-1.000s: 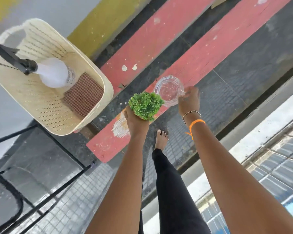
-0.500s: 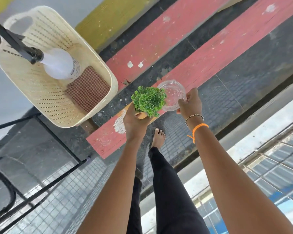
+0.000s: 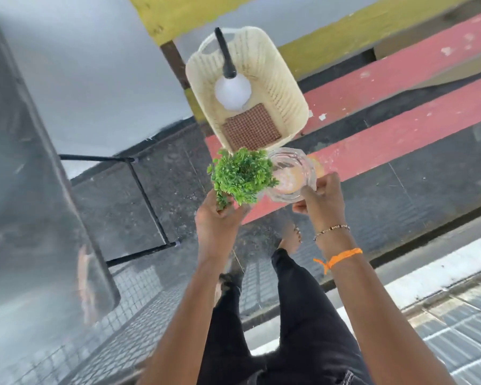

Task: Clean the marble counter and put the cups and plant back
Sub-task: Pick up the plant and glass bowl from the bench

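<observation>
Left hand (image 3: pixel 220 218): gripped the plant (image 3: pixel 240 176), near centre.
Right hand (image 3: pixel 321 197): held the cup (image 3: pixel 292 176) just right of it.
Change: view swung left — both likely being carried toward the counter.

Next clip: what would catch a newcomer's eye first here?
Mid-frame, the left hand holds up a bright green plant, and beside it the right hand grips a clear glass cup. Above them sits a cream basket holding a white spray bottle and a brown checked cloth.
</observation>
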Available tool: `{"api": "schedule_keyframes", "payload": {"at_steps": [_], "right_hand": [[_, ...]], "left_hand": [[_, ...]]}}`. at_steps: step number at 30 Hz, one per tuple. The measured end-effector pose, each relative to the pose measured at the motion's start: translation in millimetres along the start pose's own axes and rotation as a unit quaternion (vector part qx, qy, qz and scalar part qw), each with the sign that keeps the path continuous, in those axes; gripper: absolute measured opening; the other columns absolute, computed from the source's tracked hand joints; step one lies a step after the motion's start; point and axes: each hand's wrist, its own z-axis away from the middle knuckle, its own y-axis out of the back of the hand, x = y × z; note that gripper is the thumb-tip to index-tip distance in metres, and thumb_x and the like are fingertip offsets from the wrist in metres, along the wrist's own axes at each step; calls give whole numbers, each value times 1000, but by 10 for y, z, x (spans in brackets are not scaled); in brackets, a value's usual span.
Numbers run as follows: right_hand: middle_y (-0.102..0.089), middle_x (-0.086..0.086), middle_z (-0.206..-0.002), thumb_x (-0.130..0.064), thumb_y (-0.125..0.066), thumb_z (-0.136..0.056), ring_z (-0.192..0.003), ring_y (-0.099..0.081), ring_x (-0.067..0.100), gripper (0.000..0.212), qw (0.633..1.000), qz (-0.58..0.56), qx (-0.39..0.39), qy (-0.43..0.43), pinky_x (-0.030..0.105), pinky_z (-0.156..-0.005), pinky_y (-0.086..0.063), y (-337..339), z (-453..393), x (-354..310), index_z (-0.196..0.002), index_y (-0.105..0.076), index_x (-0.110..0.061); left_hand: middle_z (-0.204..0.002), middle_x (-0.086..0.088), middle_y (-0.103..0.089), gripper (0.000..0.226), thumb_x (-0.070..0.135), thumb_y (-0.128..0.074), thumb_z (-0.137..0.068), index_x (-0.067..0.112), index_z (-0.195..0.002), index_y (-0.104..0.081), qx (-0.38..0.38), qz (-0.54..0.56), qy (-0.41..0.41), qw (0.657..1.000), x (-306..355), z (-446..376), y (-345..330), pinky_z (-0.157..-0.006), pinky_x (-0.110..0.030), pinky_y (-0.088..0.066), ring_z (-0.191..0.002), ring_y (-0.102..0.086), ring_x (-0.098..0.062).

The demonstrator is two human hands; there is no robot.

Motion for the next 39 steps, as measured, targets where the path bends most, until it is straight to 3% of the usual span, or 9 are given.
{"api": "schedule_keyframes", "payload": {"at_steps": [2, 3, 4, 5, 8, 12, 19, 27, 39], "right_hand": [[-48, 3, -69, -1, -50, -86, -39, -54, 10, 25, 1000, -11, -16, 15, 36, -57, -53, -275, 324, -108, -77, -33, -18], [-47, 2, -69, -1, -50, -86, -40, -54, 10, 28, 999, -16, -21, 23, 33, -54, -52, -416, 472, -160, -75, -32, -20], [-46, 1, -68, -1, -50, -86, -40, -53, 9, 30, 999, -20, -26, 35, 28, -50, -51, -565, 615, -209, -73, -32, -20], [-46, 1, -66, 0, -51, -86, -37, -53, 6, 30, 998, -25, -33, 45, 24, -46, -49, -725, 754, -258, -73, -32, -20], [-47, 6, -59, 3, -51, -86, -31, -50, 2, 32, 995, -53, -65, 60, 20, -39, -46, -1161, 1072, -385, -73, -31, -18], [-49, 10, -63, 4, -49, -86, -33, -52, 5, 31, 987, -82, -119, 66, 20, -40, -50, -1747, 1354, -566, -76, -30, -19], [-54, 23, -82, 3, -50, -85, -37, -57, 10, 23, 979, -66, -173, 81, 23, -41, -51, -2801, 1426, -1044, -89, -32, -12], [-46, 11, -77, 3, -46, -85, -46, -53, 23, 26, 977, -62, -187, 84, 35, -53, -57, -4057, 1002, -1655, -94, -26, -11], [-38, 12, -102, 2, -45, -84, -44, -55, 18, 25, 986, -28, -134, 90, 39, -60, -59, -5316, 244, -2382, -93, -26, -12]], "left_hand": [[-88, 0, -67, 30, 8, -70, -80, 14, -107, -61, 11, 21, -20, 1000, -3, 114, 426, -42, -7, -36, -86, -52, 10], [-85, 3, -67, 29, 10, -70, -80, 13, -108, -62, 18, 25, -36, 999, -24, 162, 631, -43, -8, -38, -56, -63, 0], [-80, 6, -67, 27, 12, -70, -80, 14, -106, -63, 26, 32, -50, 998, -38, 213, 839, -43, -11, -38, -49, -38, 4], [-75, 8, -66, 25, 13, -70, -80, 15, -104, -64, 37, 37, -58, 997, -71, 242, 1057, -41, -15, -39, -48, -50, 0], [-54, 14, -56, 20, 14, -67, -80, 20, -99, -64, 80, 32, -71, 994, -153, 287, 1597, -37, -14, -29, -39, -37, -4], [-60, 19, -62, 24, 7, -68, -79, 23, -97, -66, 116, 60, -97, 987, -203, 194, 2236, -49, -11, -38, -48, -46, 1], [-74, 21, -70, 30, 11, -74, -75, 38, -83, -64, 181, 114, -106, 971, -175, -339, 3082, -70, -28, -51, -68, -59, -6], [-85, 8, -72, 26, 13, -75, -74, 34, -85, -65, 243, 142, -78, 957, 15, -1423, 3689, -84, -37, -53, -80, -65, -13], [-75, 5, -65, 19, 11, -75, -76, 22, -88, -64, 267, 128, -83, 952, 523, -2891, 4273, -68, -23, -46, -69, -53, -12]]}}
